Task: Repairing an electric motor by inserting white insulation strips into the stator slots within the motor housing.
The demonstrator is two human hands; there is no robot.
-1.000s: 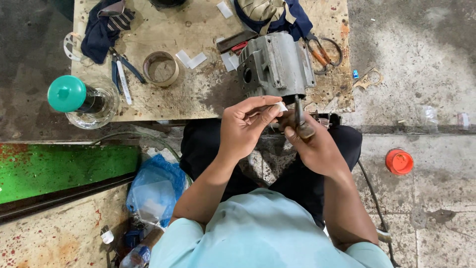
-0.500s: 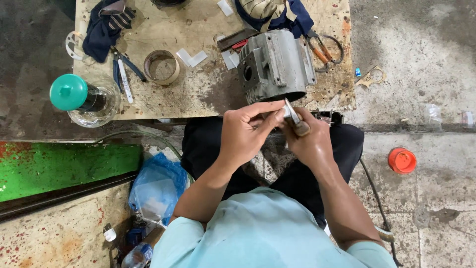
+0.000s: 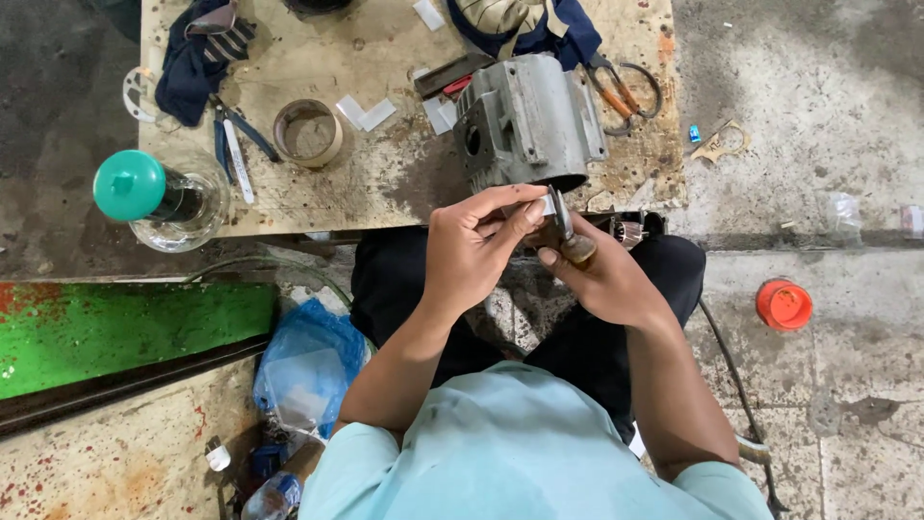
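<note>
Pinching small white strip (image 3: pixel 547 204) between fingertips, left hand (image 3: pixel 472 252) met right hand (image 3: pixel 602 279), whose grip closed on wooden-handled tool (image 3: pixel 568 236). Tool's long axis ran toward grey motor housing (image 3: pixel 529 120) on desk (image 3: pixel 385 183), just beyond both hands.

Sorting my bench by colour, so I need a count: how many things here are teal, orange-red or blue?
Teal: 1, bottle cap
Orange-red: 1, lid on the floor
Blue: 3, plastic bag, pliers handles, small bit on the floor
Total: 5
</note>
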